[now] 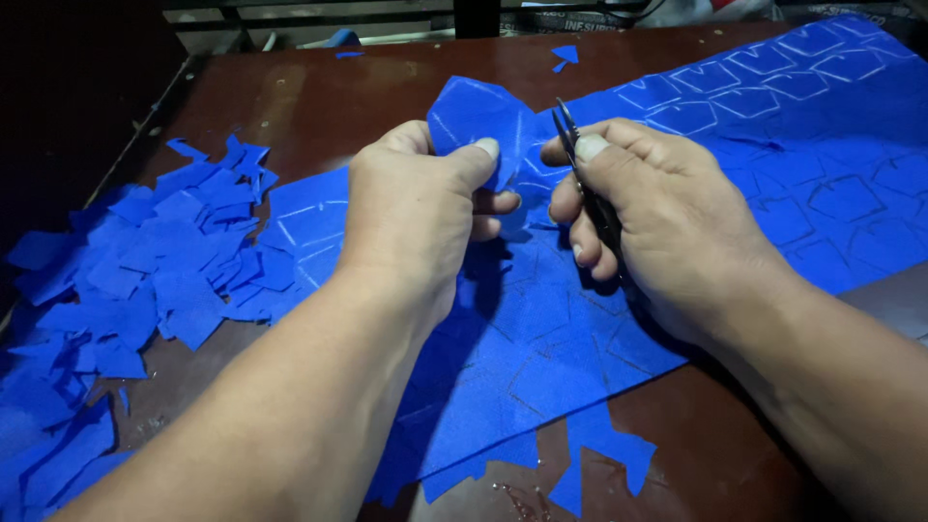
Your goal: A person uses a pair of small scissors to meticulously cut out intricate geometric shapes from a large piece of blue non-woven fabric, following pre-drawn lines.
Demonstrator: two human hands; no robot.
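Observation:
My left hand (420,208) pinches a raised flap of blue fabric (478,111) between thumb and fingers, lifting it off the table. My right hand (657,217) grips small black scissors (580,169), blades pointing up and nearly closed, just right of the flap. Both hands hover over a large blue fabric sheet (754,174) marked with white chalk outlines of shapes. The scissor handles are hidden inside my right fist.
A heap of cut blue fabric pieces (126,290) covers the left side of the brown wooden table (319,97). A few scraps (599,454) lie near the front edge, and small bits (564,56) at the back. Dark shelving runs behind the table.

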